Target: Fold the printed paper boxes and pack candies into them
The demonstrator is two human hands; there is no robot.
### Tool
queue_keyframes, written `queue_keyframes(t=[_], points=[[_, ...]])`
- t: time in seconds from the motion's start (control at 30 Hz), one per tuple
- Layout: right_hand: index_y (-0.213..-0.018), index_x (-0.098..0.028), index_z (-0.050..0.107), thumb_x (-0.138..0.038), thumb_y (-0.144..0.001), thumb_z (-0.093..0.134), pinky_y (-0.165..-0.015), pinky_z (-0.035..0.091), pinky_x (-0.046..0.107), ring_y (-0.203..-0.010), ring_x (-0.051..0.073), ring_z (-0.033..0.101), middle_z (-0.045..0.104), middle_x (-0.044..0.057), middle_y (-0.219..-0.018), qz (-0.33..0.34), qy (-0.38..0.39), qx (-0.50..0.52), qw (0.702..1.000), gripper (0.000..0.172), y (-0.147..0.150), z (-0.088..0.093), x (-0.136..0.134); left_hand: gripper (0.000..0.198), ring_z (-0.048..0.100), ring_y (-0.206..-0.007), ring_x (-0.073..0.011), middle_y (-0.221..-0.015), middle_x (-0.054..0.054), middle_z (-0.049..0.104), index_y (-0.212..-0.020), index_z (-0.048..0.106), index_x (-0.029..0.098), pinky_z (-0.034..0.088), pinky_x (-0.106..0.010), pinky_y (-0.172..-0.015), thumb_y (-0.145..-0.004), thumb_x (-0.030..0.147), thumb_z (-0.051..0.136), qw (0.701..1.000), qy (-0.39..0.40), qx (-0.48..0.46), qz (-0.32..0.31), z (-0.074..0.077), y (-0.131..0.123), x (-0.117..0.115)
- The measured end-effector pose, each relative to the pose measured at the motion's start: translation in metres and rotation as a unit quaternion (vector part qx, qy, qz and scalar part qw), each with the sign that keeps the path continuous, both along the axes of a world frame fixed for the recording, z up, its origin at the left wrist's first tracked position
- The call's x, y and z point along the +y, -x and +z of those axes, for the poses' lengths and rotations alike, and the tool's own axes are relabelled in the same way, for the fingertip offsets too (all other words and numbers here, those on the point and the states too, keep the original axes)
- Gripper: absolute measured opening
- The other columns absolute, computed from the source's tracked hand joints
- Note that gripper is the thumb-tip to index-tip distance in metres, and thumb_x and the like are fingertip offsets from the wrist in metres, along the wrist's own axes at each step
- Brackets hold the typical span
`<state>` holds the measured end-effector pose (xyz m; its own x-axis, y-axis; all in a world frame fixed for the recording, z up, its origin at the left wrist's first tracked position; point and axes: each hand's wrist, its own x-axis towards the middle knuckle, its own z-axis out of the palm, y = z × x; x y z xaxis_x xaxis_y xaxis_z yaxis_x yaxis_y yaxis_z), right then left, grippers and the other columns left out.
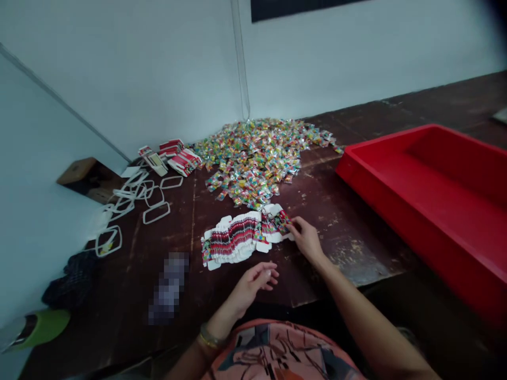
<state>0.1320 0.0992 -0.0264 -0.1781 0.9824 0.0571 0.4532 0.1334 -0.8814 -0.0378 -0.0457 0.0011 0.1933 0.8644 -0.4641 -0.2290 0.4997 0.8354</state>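
A long overlapping row of flat, unfolded printed cartons [233, 240], red and dark with white flaps, lies on the dark table before me. At the row's right end, my right hand [306, 240] is closed with thumb and fingertips on the edge of a carton [283, 220]. My left hand [253, 285] hovers near the table's front edge, just below the row, its fingers loosely bent and apart with nothing in them. Behind the cartons spreads a large heap of small clear packets [261, 153] with multicoloured contents.
To the right stands a big red tray [388, 184]. At the left are white plastic straps [156, 212], a cardboard box [93, 179] and dark cloth [71, 279]. More stacked cartons [184, 161] lie by the wall. A blurred-out item [169, 287] rests at front left.
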Motion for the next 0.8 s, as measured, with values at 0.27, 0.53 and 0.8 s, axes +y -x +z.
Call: queue_keyframes(t=[0.27,0.53,0.8], points=[[-0.124,-0.031,0.055,-0.028,-0.087,0.056,-0.094,0.042,0.047,-0.111,0.028,0.053,0.057,0.010,-0.124,0.156,-0.089,-0.005,0.984,0.037,-0.024,0.021,-0.096,0.029,0.060,-0.084,-0.0192,-0.087,-0.005,0.066,-0.094,0.066,0.015,0.045,-0.033,-0.081,-0.070,0.031,0.066,0.996,0.022,-0.054,0.075,-0.012,-0.024,0.003],[-0.085,-0.020,0.066,-0.033,-0.082,0.065,-0.104,0.032,0.050,-0.129,0.030,0.036,0.049,0.009,-0.134,0.351,0.003,-0.033,0.936,0.013,-0.025,0.055,-0.076,0.009,0.049,-0.051,-0.0096,-0.058,0.000,0.057,-0.067,0.059,0.013,0.034,-0.022,-0.050,-0.059,0.016,0.061,0.990,0.109,-0.049,-0.078,0.001,-0.032,-0.009],[-0.073,-0.016,0.066,-0.035,-0.081,0.066,-0.087,0.045,0.031,-0.098,0.019,0.056,0.060,0.005,-0.101,0.474,0.157,0.093,0.861,0.021,-0.028,0.062,-0.066,0.026,0.049,-0.060,-0.0097,-0.069,0.001,0.058,-0.079,0.060,0.012,0.039,-0.022,-0.058,-0.063,0.027,0.074,0.989,0.012,-0.037,-0.146,0.004,-0.022,-0.013]])
